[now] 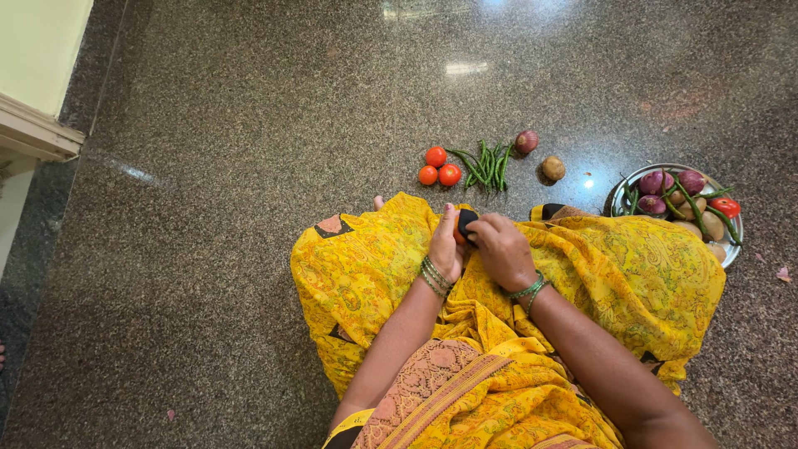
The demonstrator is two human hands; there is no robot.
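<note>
1. I am looking down at a person sitting on a speckled dark stone floor [249,166], with yellow patterned cloth [366,274] spreading over the lap and knees.
2. The left hand [446,245] is cupping a small object with a black part [466,223] on top; a bit of orange-red is showing beneath the black, but I cannot tell what the object is.
3. The right hand [502,249] is curling over the same object from the other side, fingers bent and closing on it, so both hands are holding it together just above the cloth.
4. Green bangles [435,276] are sitting on the left wrist, and more are circling the right wrist.
5. On the floor beyond the knees, three tomatoes [438,166] are lying touching one another.
6. Just beside them on the right, a bunch of green chillies [486,166] is fanning out.
7. A reddish onion [526,141] is resting near the chillies, and a brownish potato [553,168] is sitting a little apart from it.
8. Further right, a round steel plate [731,249] is holding purple brinjals [657,183], long green chillies, potatoes and a red tomato, with the cloth covering its near edge.
9. A pale wall edge [37,125] is showing at the far left.
</note>
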